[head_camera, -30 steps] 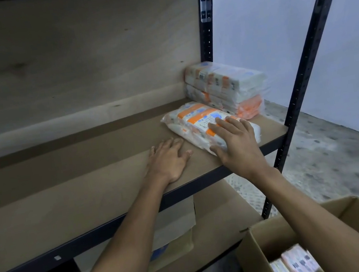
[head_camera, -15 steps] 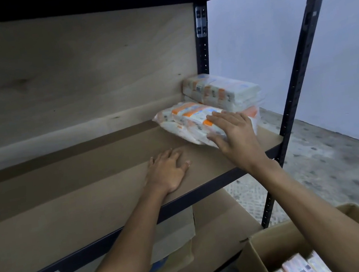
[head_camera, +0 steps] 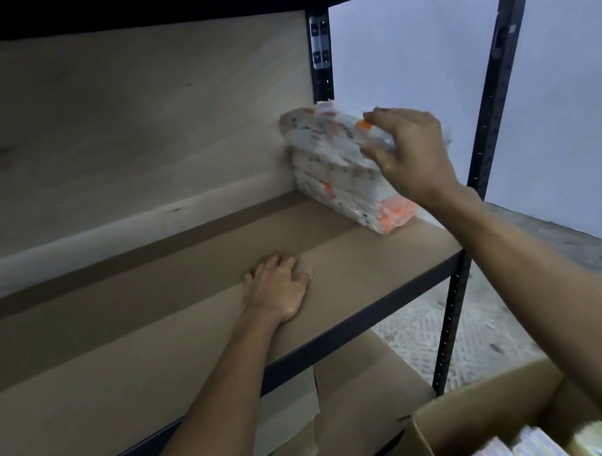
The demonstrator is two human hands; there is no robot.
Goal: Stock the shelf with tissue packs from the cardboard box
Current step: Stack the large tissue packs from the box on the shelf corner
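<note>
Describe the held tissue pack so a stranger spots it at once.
Find the dark metal rack, then the back right corner of its shelf board. A stack of tissue packs sits there; it is the top pack, the only one the right hand grips.

At 1 o'clock, the right hand (head_camera: 413, 156) grips the top tissue pack (head_camera: 319, 123) of a stack (head_camera: 348, 189) standing in the back right corner of the shelf (head_camera: 150, 328). The left hand (head_camera: 277, 290) lies flat, palm down, on the shelf near centre. At 5 o'clock an open cardboard box (head_camera: 476, 420) holds more packs (head_camera: 535, 446).
</note>
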